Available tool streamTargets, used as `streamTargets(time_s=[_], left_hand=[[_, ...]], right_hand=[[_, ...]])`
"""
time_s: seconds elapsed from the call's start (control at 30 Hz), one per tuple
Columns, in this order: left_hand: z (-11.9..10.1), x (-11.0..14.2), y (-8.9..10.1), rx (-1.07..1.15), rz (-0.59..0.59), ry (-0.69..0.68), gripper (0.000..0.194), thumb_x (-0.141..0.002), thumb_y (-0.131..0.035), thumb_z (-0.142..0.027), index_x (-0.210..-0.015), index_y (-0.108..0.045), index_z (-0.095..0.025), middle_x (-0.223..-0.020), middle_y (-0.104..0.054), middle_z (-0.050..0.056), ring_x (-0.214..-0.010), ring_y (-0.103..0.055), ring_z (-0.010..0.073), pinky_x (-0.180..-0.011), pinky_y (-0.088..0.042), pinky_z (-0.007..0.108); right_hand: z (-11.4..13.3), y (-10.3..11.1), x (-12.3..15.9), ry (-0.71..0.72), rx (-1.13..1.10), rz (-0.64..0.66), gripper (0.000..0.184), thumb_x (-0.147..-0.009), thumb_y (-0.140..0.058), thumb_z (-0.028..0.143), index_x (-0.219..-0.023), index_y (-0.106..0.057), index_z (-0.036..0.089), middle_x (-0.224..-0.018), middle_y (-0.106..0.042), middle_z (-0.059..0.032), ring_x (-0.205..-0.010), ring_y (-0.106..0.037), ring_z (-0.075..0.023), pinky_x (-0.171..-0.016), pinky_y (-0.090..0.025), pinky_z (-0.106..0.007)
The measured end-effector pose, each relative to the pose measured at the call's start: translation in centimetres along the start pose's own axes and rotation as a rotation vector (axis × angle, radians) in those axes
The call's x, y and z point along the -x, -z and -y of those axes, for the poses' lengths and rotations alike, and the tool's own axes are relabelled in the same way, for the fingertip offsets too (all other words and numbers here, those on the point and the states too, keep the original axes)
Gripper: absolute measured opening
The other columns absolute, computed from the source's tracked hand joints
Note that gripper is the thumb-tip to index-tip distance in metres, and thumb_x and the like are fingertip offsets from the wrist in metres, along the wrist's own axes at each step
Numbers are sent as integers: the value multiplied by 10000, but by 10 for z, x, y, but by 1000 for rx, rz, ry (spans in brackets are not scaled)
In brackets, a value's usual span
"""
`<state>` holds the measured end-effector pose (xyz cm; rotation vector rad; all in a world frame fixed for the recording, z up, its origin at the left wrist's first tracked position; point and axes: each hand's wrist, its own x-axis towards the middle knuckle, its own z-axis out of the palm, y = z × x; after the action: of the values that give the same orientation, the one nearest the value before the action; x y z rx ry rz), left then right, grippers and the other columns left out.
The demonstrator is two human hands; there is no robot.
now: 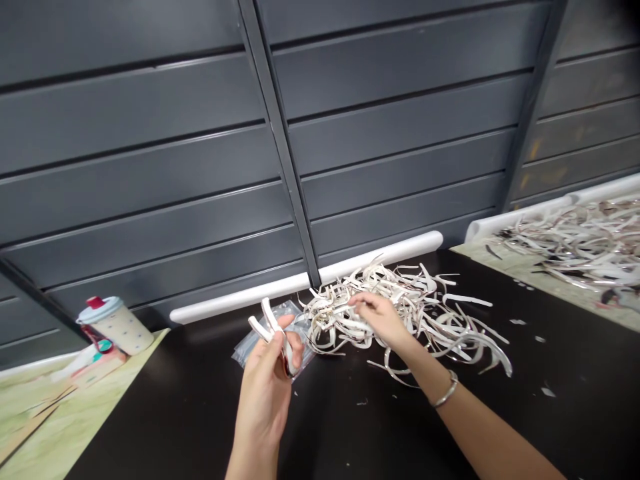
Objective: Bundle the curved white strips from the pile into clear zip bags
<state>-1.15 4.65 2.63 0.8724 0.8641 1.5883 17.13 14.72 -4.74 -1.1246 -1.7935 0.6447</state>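
My left hand (274,363) is closed around a few curved white strips (270,317), thin and shiny brown along their edges. Their ends stick up above the thumb and fingers. Over a tangled pile of similar white strips (380,283), my right hand (377,317) has its fingers pinched together at a white strip on the pile's near side. Its fingertips are partly hidden among the strips. Behind my left hand lie clear plastic bags (243,350), flat on the black table (200,407).
White rolls (240,298) lie along the base of the grey slatted wall (175,160). A lidded cup with spots (127,330) stands at left on a marbled surface (95,427). Another heap of strips (590,240) is at far right. Small white scraps (549,392) dot the black table.
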Motion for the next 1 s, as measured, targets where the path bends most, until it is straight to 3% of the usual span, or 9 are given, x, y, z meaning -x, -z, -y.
streamTargets(time_s=[0.13,0.4,0.5,0.67,0.77,0.9,1.0], left_hand=[[3,-3,2,-36,20,5,276,-789,-630,-323,-1000,-644,-146,-545,-515,-21,-527,-403,88,-577,-346,219],[13,-6,-3,-18,23,42,262,-724,-694,-337,-883,-638,-136,-540,-483,-42,-459,-343,56,-539,-323,223],[21,-4,-7,-85,53,79,304,-706,-713,-367,-882,-640,-130,-581,-493,-33,-458,-347,50,-506,-279,210],[31,5,-12,-185,249,130,385,-711,-688,-456,-913,-659,-130,-672,-540,8,-511,-403,75,-530,-316,227],[32,11,-14,-234,346,196,399,-669,-732,-429,-940,-647,-149,-741,-572,33,-611,-467,116,-601,-369,239],[30,14,-16,-349,457,240,360,-611,-785,-368,-835,-621,-139,-695,-540,13,-617,-453,116,-584,-350,224],[31,15,-16,-435,499,250,320,-668,-737,-390,-798,-602,-131,-656,-531,9,-569,-423,101,-540,-320,214]], right_hand=[[14,30,0,-97,-579,-246,147,-746,-554,250,-852,-623,174,-733,-577,2,-620,-512,-117,-582,-417,-237],[40,41,9,-158,-1104,-210,162,-658,-686,235,-788,-610,174,-640,-512,25,-556,-452,-89,-512,-372,-205],[45,40,13,-150,-1128,-137,196,-681,-685,234,-842,-586,186,-625,-492,40,-531,-437,-84,-491,-357,-201],[55,35,25,-33,-992,220,312,-763,-667,266,-1039,-532,212,-615,-464,67,-531,-442,-74,-522,-365,-189],[62,34,31,16,-910,361,396,-780,-661,320,-1120,-486,216,-650,-485,62,-568,-484,-85,-567,-398,-207],[66,33,34,36,-895,394,399,-784,-655,355,-1113,-487,203,-674,-493,55,-583,-526,-98,-595,-427,-233],[64,31,32,40,-826,314,303,-822,-603,346,-1076,-527,198,-622,-464,63,-555,-486,-90,-579,-407,-223]])
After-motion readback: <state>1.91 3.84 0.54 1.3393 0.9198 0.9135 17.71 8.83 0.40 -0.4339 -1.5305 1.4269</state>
